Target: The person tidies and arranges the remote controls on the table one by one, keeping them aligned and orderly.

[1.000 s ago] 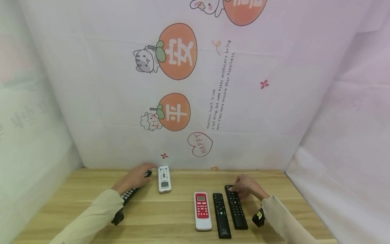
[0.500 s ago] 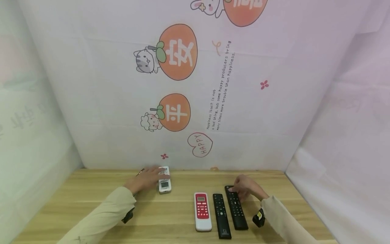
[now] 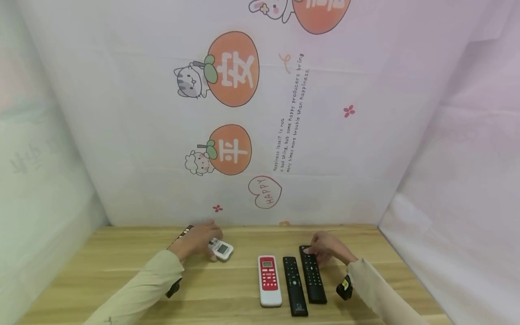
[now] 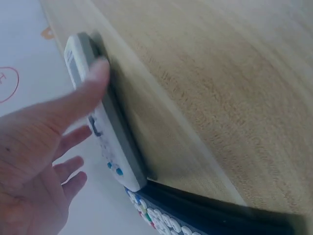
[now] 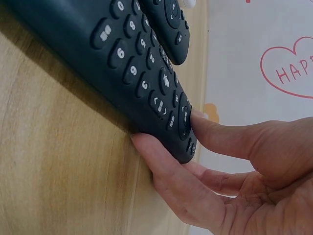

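My left hand (image 3: pixel 200 240) holds a small white remote control (image 3: pixel 222 249) at the back left of the table. The left wrist view shows the thumb against one long side of the white remote (image 4: pixel 113 137) and the other fingers past its far side. Its end meets a black remote with pale buttons (image 4: pixel 171 210), mostly hidden under my arm in the head view. At the right, my right hand (image 3: pixel 328 247) pinches the top end of a black remote control (image 3: pixel 314 280). In the right wrist view, the thumb and fingers lie on opposite edges of this black remote (image 5: pixel 142 73).
A red and white remote (image 3: pixel 270 282) and another black remote (image 3: pixel 295 289) lie side by side, left of the right hand's remote. White printed cloth (image 3: pixel 162 135) walls the wooden table (image 3: pixel 235 289) at the back and both sides.
My left hand has moved right from the left black remote onto the white remote, which has turned askew, its lower end swinging right. The right hand keeps its hold in the same spot.
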`<action>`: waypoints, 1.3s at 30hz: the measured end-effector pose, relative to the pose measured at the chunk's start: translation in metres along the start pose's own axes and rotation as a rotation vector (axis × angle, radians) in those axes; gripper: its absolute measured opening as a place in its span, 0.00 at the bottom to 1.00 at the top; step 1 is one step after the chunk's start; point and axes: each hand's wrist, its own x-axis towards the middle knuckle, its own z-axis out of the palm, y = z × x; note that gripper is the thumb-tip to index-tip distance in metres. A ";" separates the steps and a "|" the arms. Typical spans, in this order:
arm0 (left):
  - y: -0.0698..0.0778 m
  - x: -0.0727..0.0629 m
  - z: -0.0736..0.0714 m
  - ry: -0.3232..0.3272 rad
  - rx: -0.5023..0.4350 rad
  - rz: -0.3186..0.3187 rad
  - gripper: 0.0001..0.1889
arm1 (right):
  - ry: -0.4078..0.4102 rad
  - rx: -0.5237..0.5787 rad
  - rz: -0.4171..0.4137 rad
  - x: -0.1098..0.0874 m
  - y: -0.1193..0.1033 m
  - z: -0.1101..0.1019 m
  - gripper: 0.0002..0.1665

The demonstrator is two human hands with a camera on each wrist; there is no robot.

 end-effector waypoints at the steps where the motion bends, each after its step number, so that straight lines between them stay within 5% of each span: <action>1: 0.000 -0.001 -0.001 -0.009 -0.023 -0.001 0.30 | -0.004 0.001 0.003 0.000 0.000 0.000 0.12; 6: -0.001 -0.004 -0.005 -0.036 -0.068 -0.007 0.25 | -0.006 -0.017 -0.002 0.001 0.001 0.002 0.11; 13: -0.006 -0.001 0.002 0.011 0.032 0.014 0.24 | -0.014 -0.056 -0.016 0.001 -0.002 0.002 0.10; 22: -0.003 0.005 -0.003 0.010 0.044 -0.015 0.07 | -0.011 -0.046 0.010 0.001 -0.006 0.002 0.12; 30: -0.001 -0.001 -0.008 0.057 0.008 -0.025 0.10 | 0.007 -0.070 0.026 0.001 -0.003 0.003 0.13; 34: -0.005 -0.001 -0.008 0.128 -0.063 -0.029 0.10 | 0.008 -0.068 0.007 0.001 -0.001 0.002 0.13; 39: -0.005 0.002 -0.009 0.144 -0.308 -0.179 0.13 | 0.005 -0.068 -0.013 -0.001 -0.001 0.002 0.13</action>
